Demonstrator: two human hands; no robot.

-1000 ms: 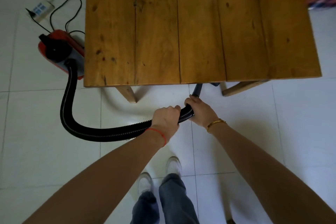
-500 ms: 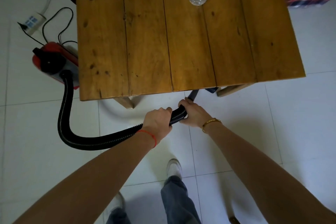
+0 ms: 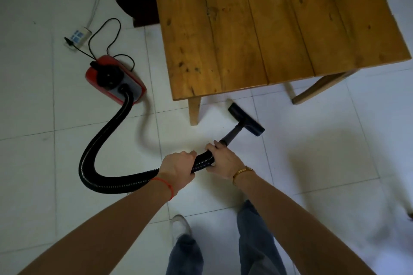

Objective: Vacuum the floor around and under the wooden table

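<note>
Both hands wrapped tight round the black vacuum hose; left hand behind right hand; floor nozzle just ahead, beside the surface leg.

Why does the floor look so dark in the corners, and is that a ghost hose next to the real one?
Head view: the wide lens darkens the corners and bends the wooden table; the pale curve on the floor is only the shadow of the hose; the shoe near the bottom edge looks smeared.
</note>
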